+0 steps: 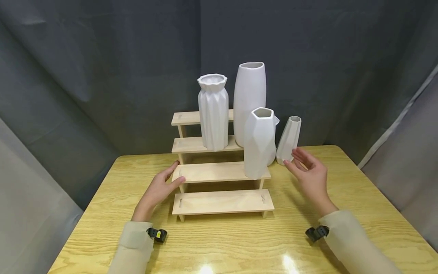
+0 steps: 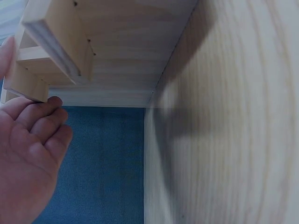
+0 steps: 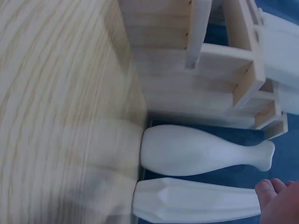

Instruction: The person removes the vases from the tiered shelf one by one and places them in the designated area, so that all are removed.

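A four-step wooden shelf (image 1: 219,173) stands on the table. A ribbed white vase (image 1: 213,114) and a tall smooth vase (image 1: 249,97) are on its upper steps, and a faceted vase (image 1: 259,144) is on the right end of the third step. A small faceted vase (image 1: 289,140) stands on the table right of the shelf. My left hand (image 1: 167,180) rests with straight fingers on the left end of the third step and holds nothing. My right hand (image 1: 302,167) is open, its fingertips close beside the small vase. I cannot tell whether they touch it.
The yellow wooden table (image 1: 239,243) has rounded corners, and grey curtains hang behind and beside it. A round vase (image 1: 273,154) is mostly hidden behind the faceted one. In the right wrist view a bottle-shaped vase (image 3: 201,151) lies beside the small faceted vase (image 3: 196,200).
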Demonstrator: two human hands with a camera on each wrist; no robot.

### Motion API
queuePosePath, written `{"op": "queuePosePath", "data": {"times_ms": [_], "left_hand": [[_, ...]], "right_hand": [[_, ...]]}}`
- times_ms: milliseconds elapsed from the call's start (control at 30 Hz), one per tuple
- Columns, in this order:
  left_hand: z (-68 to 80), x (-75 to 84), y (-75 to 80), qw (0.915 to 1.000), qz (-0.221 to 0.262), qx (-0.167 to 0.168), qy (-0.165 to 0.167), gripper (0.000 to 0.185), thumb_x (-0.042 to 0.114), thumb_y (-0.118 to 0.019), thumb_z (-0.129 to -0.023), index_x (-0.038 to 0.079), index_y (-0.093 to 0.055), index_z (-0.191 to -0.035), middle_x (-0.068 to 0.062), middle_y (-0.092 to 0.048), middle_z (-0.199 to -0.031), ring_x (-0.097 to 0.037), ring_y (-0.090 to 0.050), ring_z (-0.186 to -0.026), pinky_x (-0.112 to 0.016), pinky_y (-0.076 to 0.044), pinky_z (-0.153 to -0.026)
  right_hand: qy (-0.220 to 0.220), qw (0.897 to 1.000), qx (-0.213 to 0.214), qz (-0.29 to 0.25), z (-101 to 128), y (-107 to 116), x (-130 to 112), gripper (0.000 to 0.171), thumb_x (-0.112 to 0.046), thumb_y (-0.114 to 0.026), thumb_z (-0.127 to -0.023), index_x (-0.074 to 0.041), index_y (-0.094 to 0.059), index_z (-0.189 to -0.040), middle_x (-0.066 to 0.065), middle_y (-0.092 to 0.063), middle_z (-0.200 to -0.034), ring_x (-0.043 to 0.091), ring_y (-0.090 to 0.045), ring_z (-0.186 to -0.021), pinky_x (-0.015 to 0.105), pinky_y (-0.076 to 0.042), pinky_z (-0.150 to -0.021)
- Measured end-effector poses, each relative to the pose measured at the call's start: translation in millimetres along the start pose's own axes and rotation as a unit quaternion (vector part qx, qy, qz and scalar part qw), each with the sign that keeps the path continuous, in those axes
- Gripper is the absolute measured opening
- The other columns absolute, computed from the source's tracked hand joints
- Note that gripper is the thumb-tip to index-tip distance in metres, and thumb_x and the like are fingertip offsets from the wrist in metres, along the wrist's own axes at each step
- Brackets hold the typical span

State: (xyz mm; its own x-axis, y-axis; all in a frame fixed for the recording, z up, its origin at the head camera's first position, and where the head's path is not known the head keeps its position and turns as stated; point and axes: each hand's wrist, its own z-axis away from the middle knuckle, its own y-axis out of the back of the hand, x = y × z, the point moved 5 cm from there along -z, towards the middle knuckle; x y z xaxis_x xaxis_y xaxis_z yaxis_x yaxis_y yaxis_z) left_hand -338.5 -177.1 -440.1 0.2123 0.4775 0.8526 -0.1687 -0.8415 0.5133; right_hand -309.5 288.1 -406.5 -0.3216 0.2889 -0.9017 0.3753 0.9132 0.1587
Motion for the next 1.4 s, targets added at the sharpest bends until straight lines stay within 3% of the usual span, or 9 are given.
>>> {"op": "queuePosePath", "data": {"times_ms": [300, 567, 733, 1067, 1400], "left_hand": [[0.6, 0.5, 0.5, 1.0000, -0.004, -0.004, -0.001, 0.083, 0.056, -0.062, -0.092, 0.019, -0.027, -0.158, 0.003, -0.024, -0.160, -0.029, -0.020, -0.147, -0.051, -0.021, -0.116], [-0.5, 1.7, 1.0, 0.9999, 0.005, -0.007, -0.010, 0.084, 0.054, -0.063, -0.092, 0.015, -0.026, -0.157, 0.002, -0.023, -0.160, -0.025, -0.018, -0.147, -0.047, -0.019, -0.118], [-0.8, 2.0, 0.9, 0.9999, 0.005, -0.007, -0.011, 0.083, 0.052, -0.063, -0.093, 0.014, -0.026, -0.157, 0.001, -0.023, -0.160, -0.025, -0.018, -0.147, -0.047, -0.019, -0.118], [-0.3, -0.4, -1.1, 0.9999, 0.004, -0.009, -0.009, 0.085, 0.054, -0.063, -0.092, 0.014, -0.026, -0.157, 0.002, -0.023, -0.160, -0.024, -0.018, -0.147, -0.047, -0.019, -0.118], [-0.5, 1.3, -0.8, 0.9999, 0.005, -0.006, -0.013, 0.083, 0.052, -0.063, -0.093, 0.015, -0.026, -0.157, 0.001, -0.023, -0.160, -0.025, -0.018, -0.147, -0.048, -0.019, -0.118]], "right_hand": [[0.016, 0.999, -0.021, -0.020, 15, -7, -24, 0.062, -0.012, -0.080, -0.085, -0.008, -0.054, -0.142, 0.013, -0.059, -0.136, 0.019, -0.058, -0.121, 0.025, -0.048, -0.094], [0.045, 0.996, -0.033, -0.074, 25, -14, -46, 0.062, 0.003, -0.078, -0.082, -0.001, -0.055, -0.140, 0.021, -0.058, -0.134, 0.019, -0.059, -0.120, 0.024, -0.048, -0.094], [0.048, 0.993, -0.039, -0.102, 31, -17, -53, 0.061, 0.006, -0.078, -0.081, 0.000, -0.056, -0.137, 0.018, -0.061, -0.131, 0.021, -0.060, -0.119, 0.025, -0.048, -0.095], [0.044, 0.992, -0.057, -0.101, 40, -30, -64, 0.061, 0.005, -0.079, -0.081, 0.003, -0.055, -0.137, 0.020, -0.059, -0.132, 0.026, -0.058, -0.121, 0.028, -0.046, -0.097], [0.041, 0.992, -0.067, -0.098, 32, -45, -71, 0.067, 0.002, -0.081, -0.080, 0.003, -0.052, -0.140, 0.020, -0.055, -0.137, 0.030, -0.054, -0.125, 0.029, -0.043, -0.102]]}}
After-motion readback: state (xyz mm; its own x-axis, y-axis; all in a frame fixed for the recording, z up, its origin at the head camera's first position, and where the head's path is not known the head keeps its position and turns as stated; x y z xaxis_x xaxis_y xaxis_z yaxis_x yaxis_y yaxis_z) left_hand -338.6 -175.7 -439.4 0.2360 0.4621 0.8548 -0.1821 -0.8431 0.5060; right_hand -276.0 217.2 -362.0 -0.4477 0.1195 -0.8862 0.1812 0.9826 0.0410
